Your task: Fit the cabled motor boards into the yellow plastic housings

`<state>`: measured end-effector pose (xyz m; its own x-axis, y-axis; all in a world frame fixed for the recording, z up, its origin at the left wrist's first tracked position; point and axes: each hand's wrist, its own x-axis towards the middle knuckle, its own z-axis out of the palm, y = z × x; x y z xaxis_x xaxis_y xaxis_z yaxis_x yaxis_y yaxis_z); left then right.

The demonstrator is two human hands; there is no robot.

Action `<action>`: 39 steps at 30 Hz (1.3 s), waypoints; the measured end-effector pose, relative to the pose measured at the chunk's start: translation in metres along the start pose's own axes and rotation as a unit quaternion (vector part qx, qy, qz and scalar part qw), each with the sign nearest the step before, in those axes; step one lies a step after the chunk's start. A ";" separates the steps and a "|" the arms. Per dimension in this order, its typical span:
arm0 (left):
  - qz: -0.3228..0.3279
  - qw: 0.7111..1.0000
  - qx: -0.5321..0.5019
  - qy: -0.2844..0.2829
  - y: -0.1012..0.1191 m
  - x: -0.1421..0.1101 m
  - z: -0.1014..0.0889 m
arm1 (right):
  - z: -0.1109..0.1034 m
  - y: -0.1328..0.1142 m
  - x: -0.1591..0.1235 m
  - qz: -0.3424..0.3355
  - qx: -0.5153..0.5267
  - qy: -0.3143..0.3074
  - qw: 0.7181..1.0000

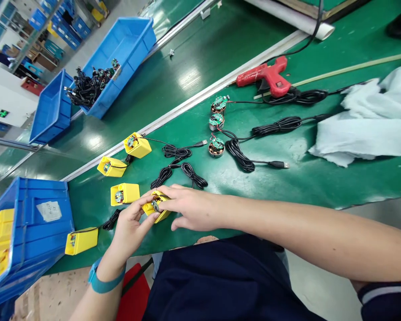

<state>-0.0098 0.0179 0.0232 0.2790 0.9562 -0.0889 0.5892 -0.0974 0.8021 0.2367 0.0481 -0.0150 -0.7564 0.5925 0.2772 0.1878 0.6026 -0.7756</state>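
Observation:
My left hand (131, 224), with a teal band at the wrist, grips a small yellow plastic housing (163, 216) low over the green bench. Inside its open end a circuit board (155, 205) shows in part. My right hand (195, 208) is on the same housing from the right, its fingers over the rim and at the board; its thumb points down, apart from it. Just left of my hands lies another yellow housing (131, 193) with a round board part inside. Bundled black cables (177, 154) lie beyond my hands.
More yellow housings (139, 147) with parts and cables lie to the left, beside a blue bin (42, 223) of yellow pieces. Three round motors with green boards (216, 146), a red glue gun (274, 79) and pale cloths (370, 125) lie right. A blue crate (130, 49) holds cabled boards.

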 end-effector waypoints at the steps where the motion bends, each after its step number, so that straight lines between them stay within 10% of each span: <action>1: 0.006 1.000 0.002 -0.001 0.000 0.000 0.000 | 0.001 0.000 0.000 -0.001 -0.006 0.002 1.000; 18: 0.107 0.975 0.193 0.011 0.006 0.002 -0.006 | -0.053 -0.024 0.034 0.010 -0.255 -0.063 0.965; 24: 0.089 0.978 0.187 0.010 0.005 0.002 -0.007 | -0.039 -0.017 0.024 -0.103 -0.289 0.086 0.948; 39: -0.022 0.999 0.032 0.010 -0.004 -0.003 -0.002 | -0.023 0.008 0.015 -0.079 -0.225 -0.039 0.970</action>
<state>-0.0146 0.0160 0.0215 0.2365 0.9652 -0.1114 0.6488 -0.0715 0.7576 0.2413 0.0744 -0.0042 -0.8402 0.4413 0.3153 0.3058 0.8656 -0.3965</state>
